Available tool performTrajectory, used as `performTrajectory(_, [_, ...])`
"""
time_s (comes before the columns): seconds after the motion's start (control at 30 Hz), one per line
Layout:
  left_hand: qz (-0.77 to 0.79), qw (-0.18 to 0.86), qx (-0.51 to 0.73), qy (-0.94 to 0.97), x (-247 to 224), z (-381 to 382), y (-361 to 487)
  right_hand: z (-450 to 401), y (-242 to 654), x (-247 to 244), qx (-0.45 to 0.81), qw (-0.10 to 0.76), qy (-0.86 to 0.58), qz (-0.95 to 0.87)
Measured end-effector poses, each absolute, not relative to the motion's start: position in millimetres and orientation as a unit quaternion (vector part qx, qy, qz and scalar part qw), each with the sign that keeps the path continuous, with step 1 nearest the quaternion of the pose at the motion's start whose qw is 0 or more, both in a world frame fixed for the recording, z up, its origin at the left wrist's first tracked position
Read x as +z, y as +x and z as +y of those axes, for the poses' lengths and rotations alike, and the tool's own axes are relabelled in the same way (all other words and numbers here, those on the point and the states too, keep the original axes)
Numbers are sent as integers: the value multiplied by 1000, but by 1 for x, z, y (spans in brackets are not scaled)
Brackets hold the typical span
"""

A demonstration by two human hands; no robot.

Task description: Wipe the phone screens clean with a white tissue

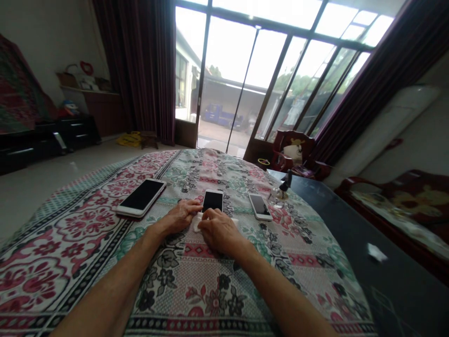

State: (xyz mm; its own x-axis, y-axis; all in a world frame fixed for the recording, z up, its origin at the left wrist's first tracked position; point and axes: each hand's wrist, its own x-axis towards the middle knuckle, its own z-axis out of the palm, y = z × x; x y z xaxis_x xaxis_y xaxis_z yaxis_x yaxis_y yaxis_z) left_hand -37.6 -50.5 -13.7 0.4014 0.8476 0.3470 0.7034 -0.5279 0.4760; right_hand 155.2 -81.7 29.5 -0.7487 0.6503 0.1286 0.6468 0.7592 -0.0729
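Note:
A white smartphone (213, 199) with a dark screen lies on the patterned tablecloth in front of me, its lower end covered by my fingers. My left hand (181, 215) rests on the cloth at its left edge, fingers together and closed against the side of the phone. Over the lower end, my right hand (220, 232) is closed, with bent fingers pressing a folded white tissue (197, 223); part of the tissue shows on both sides of the hand. A larger white smartphone (143, 196) lies to the left, and another white smartphone (260, 206) to the right.
The floral tablecloth (213, 285) covers a rounded table. At its right edge stands a small dark figurine (286, 181) on a clear base. A dark surface (336, 224) with a crumpled white tissue (377, 252) adjoins on the right. Beyond are a wooden chair (293, 145) and glass doors.

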Motion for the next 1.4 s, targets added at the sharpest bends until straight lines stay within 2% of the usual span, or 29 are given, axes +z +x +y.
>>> performTrajectory(0.3, [494, 101, 262, 823, -17, -50, -36, -71, 184, 51, 101, 41, -420, -901])
performTrajectory(0.5, [504, 100, 261, 817, -18, -50, -35, -56, 209, 66, 87, -42, -496, -863])
performTrajectory(0.7, [509, 96, 279, 808, -17, -51, -30, -59, 197, 61, 40, 115, -462, -878])
performTrajectory(0.83, [501, 94, 287, 811, -17, -52, -28, -56, 184, 37, 80, 126, -383, -911])
performTrajectory(1.03, [514, 88, 275, 808, -15, -53, -26, -31, 200, 15, 50, 191, -497, -845])
performTrajectory(1.13, [567, 69, 282, 771, -14, -57, -13, -26, 204, 12, 47, 215, -503, -836])
performTrajectory(1.4, [661, 8, 248, 708, -12, -79, 41, -31, 198, 15, 62, 199, -496, -843])
